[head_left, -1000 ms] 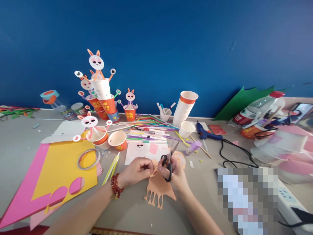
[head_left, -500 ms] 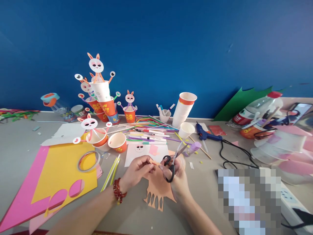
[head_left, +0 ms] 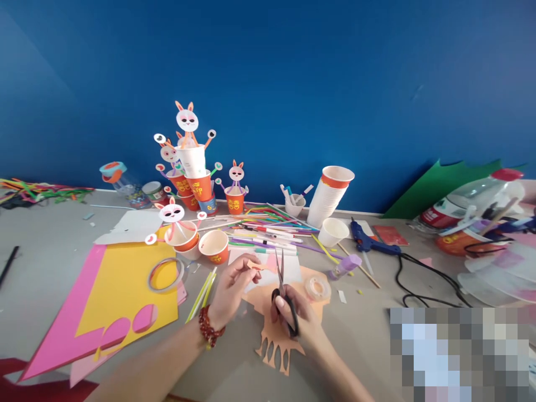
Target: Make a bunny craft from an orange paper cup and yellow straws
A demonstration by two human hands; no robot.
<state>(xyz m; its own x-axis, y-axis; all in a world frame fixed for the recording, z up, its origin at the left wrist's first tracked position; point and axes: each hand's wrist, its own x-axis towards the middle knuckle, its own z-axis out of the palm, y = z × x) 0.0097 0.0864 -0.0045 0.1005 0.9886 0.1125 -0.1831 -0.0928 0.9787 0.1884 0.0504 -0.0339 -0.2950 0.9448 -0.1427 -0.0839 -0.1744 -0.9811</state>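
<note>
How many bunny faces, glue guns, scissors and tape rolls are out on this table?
Bunny faces on sticks: 4
Glue guns: 1
Scissors: 1, in the right hand
Tape rolls: 2
Total: 8

Count, head view:
- scissors: 1
- tape rolls: 2 — large ring, small roll
- glue gun: 1
- glue stick: 1
- rabbit-face cutouts on sticks: 4 visible
- tall stack of paper cups: 1; cups in it not countable
- plastic bottle: 1
- straws, pens: too tangled to count
</note>
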